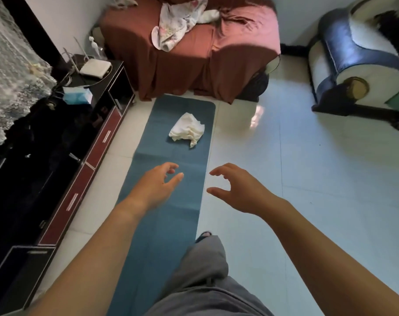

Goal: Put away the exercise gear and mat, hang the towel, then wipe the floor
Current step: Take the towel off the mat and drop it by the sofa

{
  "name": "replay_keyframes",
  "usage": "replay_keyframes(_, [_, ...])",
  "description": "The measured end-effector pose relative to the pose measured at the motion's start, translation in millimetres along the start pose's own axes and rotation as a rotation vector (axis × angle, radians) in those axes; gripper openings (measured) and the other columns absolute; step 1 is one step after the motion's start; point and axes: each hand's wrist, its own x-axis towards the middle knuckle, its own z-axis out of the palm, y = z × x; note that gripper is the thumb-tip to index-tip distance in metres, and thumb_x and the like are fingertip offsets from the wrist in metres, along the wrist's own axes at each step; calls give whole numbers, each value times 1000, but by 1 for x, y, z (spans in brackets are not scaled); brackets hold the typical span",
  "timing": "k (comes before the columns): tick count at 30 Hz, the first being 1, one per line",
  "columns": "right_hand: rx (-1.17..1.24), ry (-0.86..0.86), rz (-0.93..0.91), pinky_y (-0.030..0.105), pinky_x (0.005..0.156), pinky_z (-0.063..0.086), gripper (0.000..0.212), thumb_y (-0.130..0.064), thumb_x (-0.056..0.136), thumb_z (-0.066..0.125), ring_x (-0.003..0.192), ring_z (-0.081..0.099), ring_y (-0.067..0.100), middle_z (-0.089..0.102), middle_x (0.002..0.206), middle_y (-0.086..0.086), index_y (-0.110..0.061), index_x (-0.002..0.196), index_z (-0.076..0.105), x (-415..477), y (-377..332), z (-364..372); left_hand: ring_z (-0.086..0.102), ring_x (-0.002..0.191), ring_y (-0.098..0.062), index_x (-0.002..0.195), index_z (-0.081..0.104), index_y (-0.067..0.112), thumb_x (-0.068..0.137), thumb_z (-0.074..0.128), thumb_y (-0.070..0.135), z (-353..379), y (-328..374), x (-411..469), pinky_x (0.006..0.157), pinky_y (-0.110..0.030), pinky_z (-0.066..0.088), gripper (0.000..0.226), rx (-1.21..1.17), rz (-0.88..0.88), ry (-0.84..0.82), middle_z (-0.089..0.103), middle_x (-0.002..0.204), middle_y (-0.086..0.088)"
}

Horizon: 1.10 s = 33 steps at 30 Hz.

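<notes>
**Mat flat, towel on it, both hands empty**

The blue exercise mat [171, 151] lies unrolled and flat on the pale tiled floor [308, 179]. Its far end reaches the foot of a sofa under a rust-brown cover [182, 65].

A crumpled white towel [187, 130] sits on the far half of the mat, towards its right edge.

The left hand [157, 185] is stretched out above the mat's middle, fingers loosely curled and thumb apart, gripping nothing. The right hand [235, 190] is level with it, just past the mat's right edge over the tiles. Its fingers and thumb form a wide C, also empty. Both hands are well short of the towel.

A grey trouser leg [205, 281] stands at the mat's near right edge.

- **Left of the mat:** a long black cabinet with red drawer fronts [98, 142] carries a blue tissue box [77, 95] and a white router [95, 68].
- **On the sofa:** a floral cloth [178, 23] lies bunched.
- **Far right:** a blue-and-cream armchair [358, 53].
</notes>
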Motion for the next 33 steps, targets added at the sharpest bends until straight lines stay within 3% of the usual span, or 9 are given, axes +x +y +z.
replay_keyframes(8, [-10,2,-27,23,91,42,44,-43,85,61,110,49,10,52,128,-6,-27,126,52,142,67,-80,52,108,-11,124,52,24,92,51,38,18,44,156,84,-28,43,35,-92,-31,35,56,117,7])
replay_keyframes(19, [-106,-95,-66,27,90,47,41,-40,87,60,106,52,14,54,124,-3,-23,124,53,366,107,-223,52,106,-12,126,50,26,93,48,41,-49,127,390,84,-27,43,36,-55,-81,45,56,120,9])
replay_keyframes(26, [-124,-169,-192,29,89,48,41,-42,86,61,105,53,13,54,123,-6,-26,123,53,470,109,-253,51,110,-13,127,49,24,93,49,40,-81,127,460,88,-25,40,38,-11,-205,125,54,125,6])
replay_keyframes(33, [-175,-339,-382,26,90,43,41,-40,86,61,108,52,15,53,123,-3,-23,122,54,580,115,-276,53,108,-16,127,49,22,93,48,40,-92,126,526,95,-34,44,39,-28,-366,257,55,123,5])
